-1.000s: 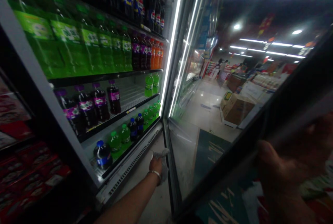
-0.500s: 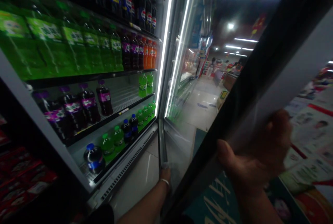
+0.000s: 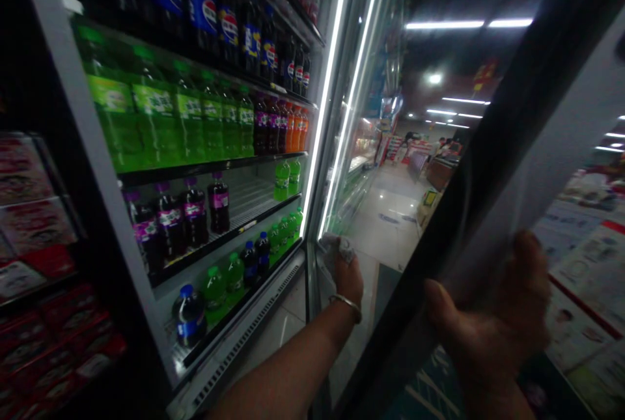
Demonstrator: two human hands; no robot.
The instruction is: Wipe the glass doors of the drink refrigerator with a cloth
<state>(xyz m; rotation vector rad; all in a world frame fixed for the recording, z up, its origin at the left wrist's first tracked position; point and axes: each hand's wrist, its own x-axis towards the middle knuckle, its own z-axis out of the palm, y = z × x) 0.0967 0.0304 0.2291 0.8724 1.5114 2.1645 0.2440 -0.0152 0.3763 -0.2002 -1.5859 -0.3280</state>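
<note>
Far left of the open cooler door [image 3: 493,166]: red packaged goods [image 3: 29,211] stacked on dark shelving. Next toward the door, lit cooler shelves [image 3: 215,166]: cola bottles [image 3: 195,10] on top, green soda bottles [image 3: 161,120] below with purple and orange ones at the row's end, grape soda bottles [image 3: 185,211] under those, small green and blue bottles [image 3: 229,270] at the bottom. Just inside the door's hinge side, against the lower glass: left hand [image 3: 347,275], bangle at the wrist, fingers closed around a crumpled pale cloth [image 3: 334,247] and pressing it to the pane. On the door's free edge: right hand [image 3: 488,322], thumb on the near face, fingers wrapped around the frame, holding the door swung wide. Beyond the glass: a shop aisle with cardboard boxes [image 3: 430,202] on the floor.

Possible trouble, as a judgement: door swinging shut onto the left forearm should the right-hand grip slip on the smooth frame; cloth dropping to the floor if the clench loosens; hard pressure low on the pane pushing the door out of the right hand; bottles near the shelf fronts knocked by an elbow.
</note>
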